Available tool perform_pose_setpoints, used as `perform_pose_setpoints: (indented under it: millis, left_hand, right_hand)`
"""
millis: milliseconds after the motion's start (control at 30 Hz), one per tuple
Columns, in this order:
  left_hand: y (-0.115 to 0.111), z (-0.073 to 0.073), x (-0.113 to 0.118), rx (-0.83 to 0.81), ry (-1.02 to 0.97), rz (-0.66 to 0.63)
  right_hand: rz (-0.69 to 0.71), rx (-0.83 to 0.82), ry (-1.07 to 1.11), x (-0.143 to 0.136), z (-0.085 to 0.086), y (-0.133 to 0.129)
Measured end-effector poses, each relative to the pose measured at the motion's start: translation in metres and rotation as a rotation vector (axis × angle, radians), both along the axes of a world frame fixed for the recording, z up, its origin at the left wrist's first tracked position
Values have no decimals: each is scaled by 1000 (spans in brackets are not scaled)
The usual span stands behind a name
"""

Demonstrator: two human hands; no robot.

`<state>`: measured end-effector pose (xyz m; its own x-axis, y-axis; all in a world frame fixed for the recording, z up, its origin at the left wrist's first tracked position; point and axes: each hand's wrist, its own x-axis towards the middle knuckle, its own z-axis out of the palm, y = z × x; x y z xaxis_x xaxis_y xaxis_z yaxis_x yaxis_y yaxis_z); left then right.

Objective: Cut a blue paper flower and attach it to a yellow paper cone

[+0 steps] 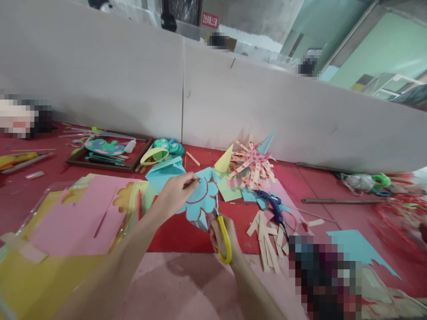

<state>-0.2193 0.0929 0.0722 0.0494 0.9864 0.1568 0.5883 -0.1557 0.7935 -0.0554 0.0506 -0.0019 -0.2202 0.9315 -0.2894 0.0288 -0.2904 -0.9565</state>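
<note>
My left hand (182, 189) pinches a sheet of light blue paper (205, 202) by its upper left side. A scalloped, flower-like outline is drawn on the paper in dark red, with part of its edge cut. In my right hand (223, 233) are scissors (225, 242) with yellow handles, fingers wrapped round the loops. Their blades point up and meet the right edge of the blue paper. Behind my left hand lies a folded light blue paper piece (167, 171). A red cloth-like sheet (187, 238) lies beneath both hands.
Pink paper (80, 218) and yellow sheets lie at left. Behind stands a wooden tray (100, 164) with tools. To the right are a yellow cone (224, 159), a fringed paper piece (251, 162), a blue glue gun (274, 205) and paper strips (267, 244). A white partition (133, 84) rises behind.
</note>
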Motion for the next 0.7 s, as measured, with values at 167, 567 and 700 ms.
perform_pose_setpoints:
  millis: [167, 567, 700]
  left_hand:
    - [1, 0, -5, 17, 43, -6]
    - [2, 0, -16, 13, 85, -35]
    - [1, 1, -15, 7, 79, -41]
  right_hand:
    - [2, -22, -30, 0, -2, -1]
    - [15, -20, 22, -1, -7, -2]
    - [5, -28, 18, -1, -11, -2]
